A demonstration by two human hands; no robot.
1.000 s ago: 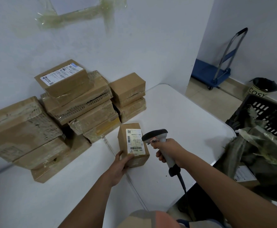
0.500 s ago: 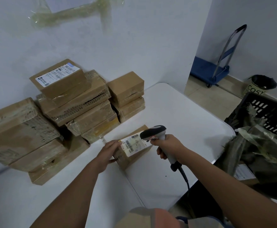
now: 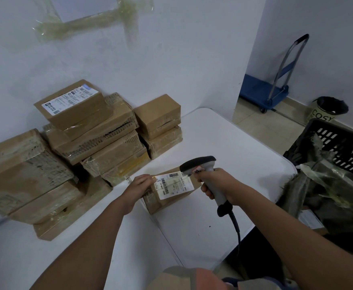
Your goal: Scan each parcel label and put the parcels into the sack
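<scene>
Parcel [image 3: 167,195]: on the worktop [image 3: 223,143] near its front edge, white barcode label [image 3: 174,185] facing up; print too small to read.
Left hand [image 3: 141,185]: fingers resting on the parcel's left end, grip unclear.
Right hand [image 3: 217,185]: fingers wrapped round the scanner [image 3: 200,166], head just above the label.
Stack of boxes [image 3: 91,132]: against the wall, behind the parcel.
Sack [image 3: 328,191]: off the worktop's right edge, inside a black crate [image 3: 347,147]; contents unclear.
Bin [image 3: 326,109]: lettered "COSY".
</scene>
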